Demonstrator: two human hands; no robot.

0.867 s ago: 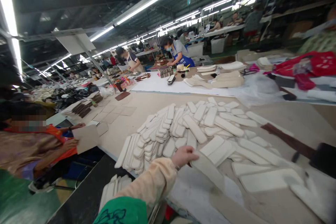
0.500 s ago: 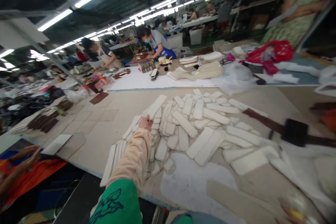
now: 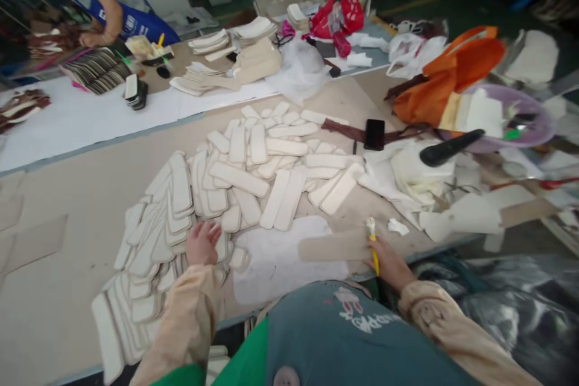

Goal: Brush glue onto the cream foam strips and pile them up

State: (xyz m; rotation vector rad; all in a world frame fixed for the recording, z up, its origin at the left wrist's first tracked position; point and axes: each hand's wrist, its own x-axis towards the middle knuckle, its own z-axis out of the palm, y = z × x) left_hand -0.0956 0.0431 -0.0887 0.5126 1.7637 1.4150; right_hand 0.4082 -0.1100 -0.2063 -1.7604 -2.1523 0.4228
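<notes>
My left hand [image 3: 203, 244] is over the near side of a spread of cream, round-ended flat pads [image 3: 239, 178], its fingers slightly bent and apart with no pad visibly held. Overlapping rows of the pads [image 3: 151, 241] fan out to its left. In my right hand [image 3: 392, 262], near the table's front edge, is a thin yellow-handled brush [image 3: 373, 250], its pale tip pointing up. A white sheet [image 3: 280, 265] lies between my hands, with a long beige strip [image 3: 332, 247] partly on it. A crumpled white scrap [image 3: 398, 227] lies just beyond my right hand.
At the right stand a white container [image 3: 420, 166] with a black-handled tool [image 3: 452, 148], and a purple basin [image 3: 538, 123] beside an orange bag [image 3: 447, 81]. A black phone [image 3: 374, 134] lies behind the pads. Across the table a co-worker in a blue apron [image 3: 136, 21] works.
The view has turned right and down. My left hand has come back from the far end of the pad rows toward me. My right hand with the brush now shows clearly.
</notes>
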